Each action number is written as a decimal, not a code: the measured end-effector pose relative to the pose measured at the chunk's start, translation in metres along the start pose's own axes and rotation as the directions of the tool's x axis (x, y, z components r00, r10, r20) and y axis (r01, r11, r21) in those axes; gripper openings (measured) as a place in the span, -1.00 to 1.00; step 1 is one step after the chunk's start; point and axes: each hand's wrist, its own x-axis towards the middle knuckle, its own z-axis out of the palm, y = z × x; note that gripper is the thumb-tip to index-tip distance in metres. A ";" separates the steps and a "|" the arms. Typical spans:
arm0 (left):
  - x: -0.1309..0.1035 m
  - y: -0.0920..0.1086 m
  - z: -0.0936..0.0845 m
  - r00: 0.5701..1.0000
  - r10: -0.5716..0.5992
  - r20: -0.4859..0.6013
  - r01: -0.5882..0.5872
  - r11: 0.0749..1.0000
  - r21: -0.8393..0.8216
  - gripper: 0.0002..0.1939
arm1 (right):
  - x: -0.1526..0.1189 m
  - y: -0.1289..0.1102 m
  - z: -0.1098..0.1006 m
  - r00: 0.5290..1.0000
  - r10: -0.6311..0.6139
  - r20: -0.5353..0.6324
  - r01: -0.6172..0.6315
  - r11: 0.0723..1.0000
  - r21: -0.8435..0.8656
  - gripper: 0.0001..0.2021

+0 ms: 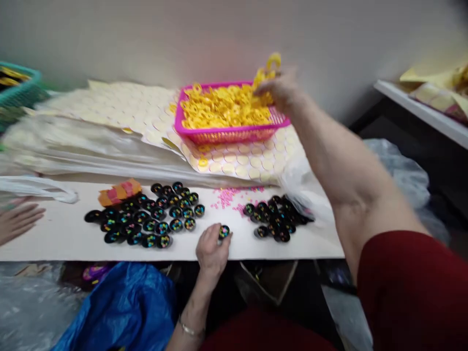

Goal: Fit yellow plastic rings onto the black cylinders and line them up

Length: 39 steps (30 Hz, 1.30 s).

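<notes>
Over pink bskt (230,132), R hand (281,90) grips yellow pcs (260,77), arm (340,161) outstretched.

Workshop: pink basket (226,131) of yellow parts (226,105), grouped black cups (149,225).

Upper centre: we list yellow ring-shaped pieces (226,105) in a pink rectangular plastic basket (230,132); below, left and right, small round black cups (158,213) on a white flat tabletop (73,241).

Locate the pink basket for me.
In the head view, the pink basket sits upper centre on circle-patterned sheets, the right hand over its right end.
</notes>
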 end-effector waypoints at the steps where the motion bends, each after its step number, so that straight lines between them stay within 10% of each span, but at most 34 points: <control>1: 0.001 0.001 0.000 1.000 -0.010 0.017 0.010 1.000 -0.013 -0.71 | -0.009 -0.004 -0.012 0.994 -0.050 -0.102 0.054 0.998 0.044 -0.73; 7: 0.007 0.005 -0.004 0.995 -0.067 0.073 0.073 0.994 -0.082 -0.70 | -0.137 0.025 -0.095 0.986 -0.080 -0.147 0.110 0.971 0.211 -0.81; 15: 0.009 0.008 -0.007 0.990 -0.109 0.086 0.120 0.984 -0.134 -0.70 | -0.317 0.182 -0.132 0.856 0.425 -0.295 -0.326 0.886 0.331 -0.56; 21: 0.011 0.013 -0.009 0.983 -0.158 0.096 0.172 0.970 -0.169 -0.69 | -0.300 0.242 -0.128 0.865 0.286 -0.413 -0.338 0.939 -0.057 -0.55; 29: 0.012 0.014 -0.008 0.971 -0.226 0.074 0.237 0.949 -0.209 -0.64 | -0.271 0.262 -0.131 0.961 0.119 -0.250 -0.233 0.836 -0.496 -0.50; 39: 0.014 0.019 -0.011 0.958 -0.283 0.036 0.278 0.900 -0.336 -0.57 | -0.280 0.270 -0.166 0.997 0.025 -0.069 -0.046 0.942 -0.332 -0.60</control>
